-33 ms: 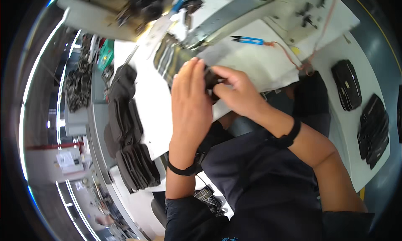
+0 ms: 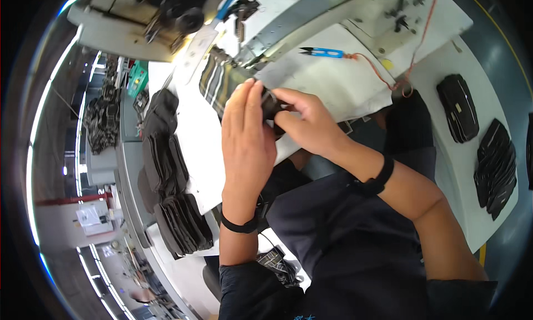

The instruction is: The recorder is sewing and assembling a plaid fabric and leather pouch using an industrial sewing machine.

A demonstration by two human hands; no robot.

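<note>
Bright strip lights [image 2: 34, 153] line the left side of a workroom, seen from the head, and a white table [image 2: 208, 159] spreads under a sewing machine [image 2: 305, 23].

From this one view, a dark piece [image 2: 268, 104] sits between both hands, near the table's front edge, with striped cloth [image 2: 222, 81] lying just beyond; whether the two are joined, I cannot tell. The left hand [image 2: 248, 134] is stretched out with its fingers together against the dark piece, its thumb hidden, so its grip cannot be told. The right hand [image 2: 306, 120] is bent in, seemingly pinching the piece between thumb and fingers.

Judging by looks, the piece should be light, bendable and hard to break, perhaps a little slick on its shiny side. The cloth looks softer and likely to crease or slide. A pinch at the piece's near right edge, with a flat palm steadying its left side, seems the surest hold.
</note>
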